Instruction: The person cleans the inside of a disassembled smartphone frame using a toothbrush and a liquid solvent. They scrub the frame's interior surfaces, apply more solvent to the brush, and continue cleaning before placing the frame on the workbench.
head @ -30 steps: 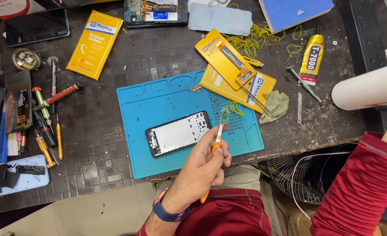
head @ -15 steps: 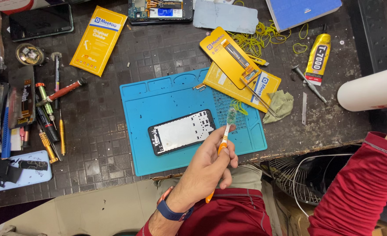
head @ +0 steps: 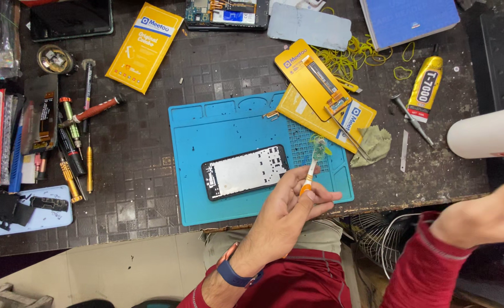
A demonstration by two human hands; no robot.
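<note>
Meanwhile, left hand (head: 289, 208) fingers pinch a small brush (head: 313, 165) above the phone frame (head: 245, 171); right hand (head: 485, 214), blurred, grip unclear.

Blue mat (head: 206, 131), yellow packets (head: 144, 47).

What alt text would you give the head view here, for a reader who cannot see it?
The person's left hand holds a small orange-handled brush above a blue work mat, beside an opened phone frame lying on it. Yellow packets, screwdrivers and a glue tube crowd the dark bench; the right forearm reaches off frame.
</note>
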